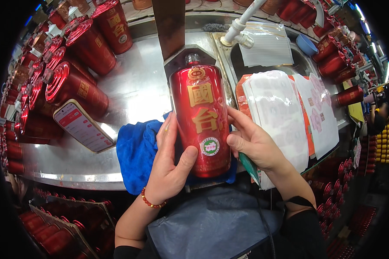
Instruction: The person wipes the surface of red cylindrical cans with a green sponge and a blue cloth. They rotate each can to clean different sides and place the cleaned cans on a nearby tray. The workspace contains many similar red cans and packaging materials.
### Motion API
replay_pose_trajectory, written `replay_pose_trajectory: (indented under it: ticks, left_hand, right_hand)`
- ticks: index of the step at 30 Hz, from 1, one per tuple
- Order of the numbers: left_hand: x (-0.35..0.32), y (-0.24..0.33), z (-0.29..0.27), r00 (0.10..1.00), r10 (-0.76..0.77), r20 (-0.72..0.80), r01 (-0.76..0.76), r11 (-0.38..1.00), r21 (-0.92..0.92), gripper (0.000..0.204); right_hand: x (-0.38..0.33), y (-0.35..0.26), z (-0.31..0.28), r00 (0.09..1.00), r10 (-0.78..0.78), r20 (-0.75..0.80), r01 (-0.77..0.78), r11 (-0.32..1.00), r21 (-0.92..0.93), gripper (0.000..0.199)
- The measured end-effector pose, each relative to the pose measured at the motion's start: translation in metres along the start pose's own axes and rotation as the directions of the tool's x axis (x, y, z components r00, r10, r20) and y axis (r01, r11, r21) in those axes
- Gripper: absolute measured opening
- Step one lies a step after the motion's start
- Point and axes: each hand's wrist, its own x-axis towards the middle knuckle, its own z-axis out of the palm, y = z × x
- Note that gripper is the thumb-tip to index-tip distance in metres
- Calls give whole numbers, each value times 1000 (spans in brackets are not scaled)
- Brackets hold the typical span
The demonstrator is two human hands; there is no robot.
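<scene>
A glossy red bottle with gold characters and a round green-and-white sticker lies lengthwise in front of me on a blue cloth, its neck pointing away into a metal holder. My left hand grips its lower left side, thumb across the base near the sticker. My right hand holds the right side with fingertips on the glass. A red bead bracelet circles my left wrist.
Several red bottles lie stacked at the left on the steel counter. A phone rests beside them. Stacked label sheets sit over a sink with a white tap. More red bottles fill crates below and at right.
</scene>
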Motion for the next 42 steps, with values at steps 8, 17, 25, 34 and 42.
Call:
replay_pose_trajectory:
  ticks: [8, 17, 25, 34, 42]
  left_hand:
    - [2, -8, 1, 997, 80, -7, -80, 996, 31, 71]
    - [0, 5, 1, 1000, -21, -18, 21, 1000, -21, 70]
    - [1, 6, 3, 1000, -11, -22, 10, 1000, -11, 74]
    - [1, 3, 4, 1000, 7, -24, -7, 1000, 13, 76]
    - [0, 5, 4, 1000, -3, -26, 4, 1000, 26, 76]
  right_hand:
    - [-2, 3, 5, 999, 6, -47, -6, 1000, 9, 91]
    - [-2, 4, 7, 998, 2, -67, -1, 1000, 9, 90]
    - [-1, 4, 8, 997, -10, -72, 13, 999, 43, 84]
    - [-3, -3, 9, 998, 26, -53, -23, 998, 50, 84]
    - [-2, -1, 7, 1000, 0, -16, 1, 997, 78, 84]
